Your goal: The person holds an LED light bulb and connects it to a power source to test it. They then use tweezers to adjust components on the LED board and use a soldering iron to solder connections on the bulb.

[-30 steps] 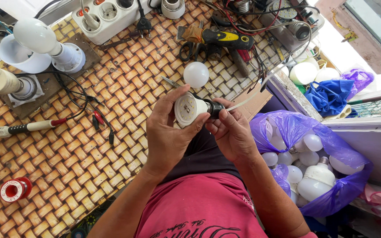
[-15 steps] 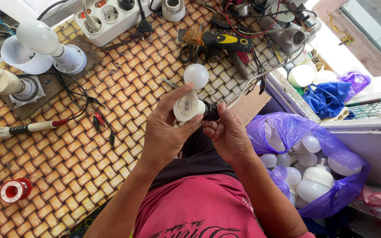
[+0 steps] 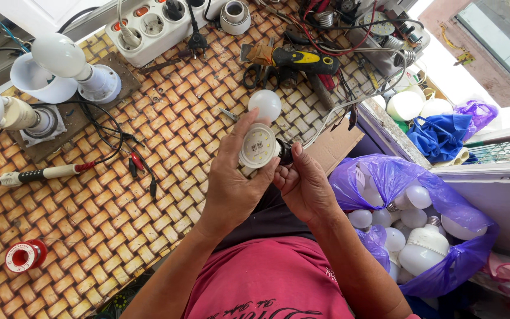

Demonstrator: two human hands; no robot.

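My left hand (image 3: 234, 177) grips an opened white bulb base (image 3: 259, 147), its round LED board facing up. My right hand (image 3: 305, 186) pinches a small dark tool or part (image 3: 285, 155) against the base's right side. Both hands hover over the near edge of the woven mat table (image 3: 90, 224). A white dome cover (image 3: 265, 104) lies on the mat just beyond the bulb base.
A purple bag of several white bulbs (image 3: 411, 227) sits at the right. A soldering iron (image 3: 36, 175), red solder spool (image 3: 23, 256), clip leads (image 3: 140, 165), test lamp holders (image 3: 78, 71), a white power strip (image 3: 154, 26), pliers and a yellow-black tool (image 3: 299, 59) lie around.
Both hands and the bulb base stay nearly in place; the base has tilted slightly and my right fingers have shifted on its side.
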